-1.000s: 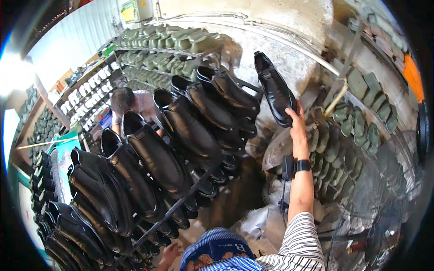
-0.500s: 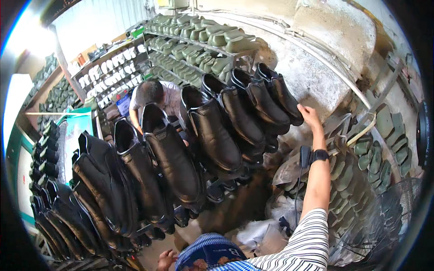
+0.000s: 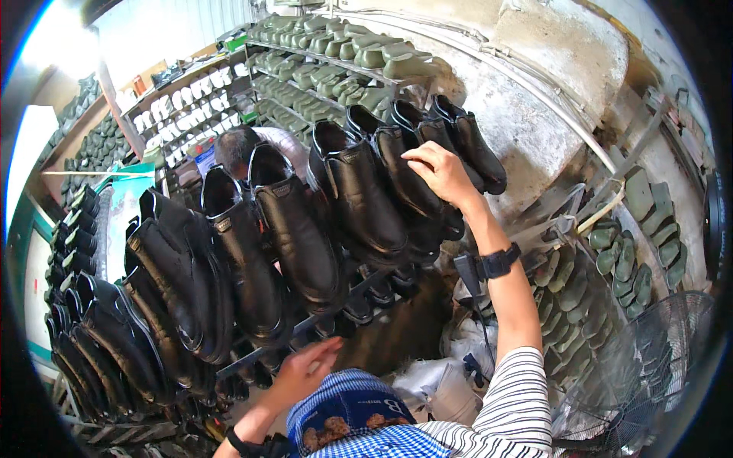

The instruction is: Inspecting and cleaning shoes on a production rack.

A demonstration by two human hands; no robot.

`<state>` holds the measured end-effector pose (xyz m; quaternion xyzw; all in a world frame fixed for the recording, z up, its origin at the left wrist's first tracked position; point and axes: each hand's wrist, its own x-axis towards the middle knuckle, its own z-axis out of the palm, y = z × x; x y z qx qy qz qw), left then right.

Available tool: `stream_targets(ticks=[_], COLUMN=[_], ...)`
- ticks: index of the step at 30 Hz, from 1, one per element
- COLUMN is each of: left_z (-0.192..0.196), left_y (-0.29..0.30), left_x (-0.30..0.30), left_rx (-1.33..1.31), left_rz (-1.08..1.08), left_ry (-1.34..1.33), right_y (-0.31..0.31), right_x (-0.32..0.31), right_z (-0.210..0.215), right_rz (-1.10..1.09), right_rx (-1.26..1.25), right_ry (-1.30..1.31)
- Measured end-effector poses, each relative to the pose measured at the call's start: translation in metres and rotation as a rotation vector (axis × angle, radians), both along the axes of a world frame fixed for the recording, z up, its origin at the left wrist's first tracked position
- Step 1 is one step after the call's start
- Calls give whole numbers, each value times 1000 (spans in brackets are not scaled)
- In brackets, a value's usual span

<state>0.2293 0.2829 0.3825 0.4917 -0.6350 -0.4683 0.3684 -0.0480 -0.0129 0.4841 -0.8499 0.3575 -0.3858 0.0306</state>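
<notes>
A row of black slip-on shoes (image 3: 363, 202) stands on a slanted rack (image 3: 305, 324), toes towards me. My right hand (image 3: 443, 172) is over the right part of the row, in front of a black shoe (image 3: 401, 172), with its fingers loosely bent and nothing visible in them. Whether its fingertips touch the leather I cannot tell. Low in the middle, below the toes, my left hand (image 3: 305, 370) has its fingers stretched out and is slightly blurred. It holds nothing. The closest shoe above it is a black one (image 3: 301, 244) near the row's middle.
Across the rack a person (image 3: 259, 149) bends down. Green shoe lasts (image 3: 343, 49) fill shelves at the back; more lasts (image 3: 576, 298) lie at the right. A wire fan guard (image 3: 657, 366) stands at lower right, near white plastic bags (image 3: 427, 389). More black shoes (image 3: 114, 343) line the left.
My right hand has left the toe of the rightmost shoe and moved left across the row. My left hand has risen from the lower edge towards the shoes.
</notes>
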Motion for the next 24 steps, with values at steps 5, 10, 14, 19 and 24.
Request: stream_targets(ticks=[5,10,14,19,24], left_z=[78,82,70,59,52], left_y=[-55,-119,-163,-200,-221], left_x=[-45,-86,-108,-124,-133], left_rx=[-535,-791,-938,-881,-802], left_rz=[-106,-65,-13,-29,32], left_ry=[-258,-441,-604,-802,-826], right_y=[-25,-39,-41,-40,-37], right_x=[12,24,35,33,24], right_z=[-4,-11,2,16,4], right_rz=[8,16,-81,38,126], right_rx=[40,108,268,439,392], right_ry=[195,284,422,448,307])
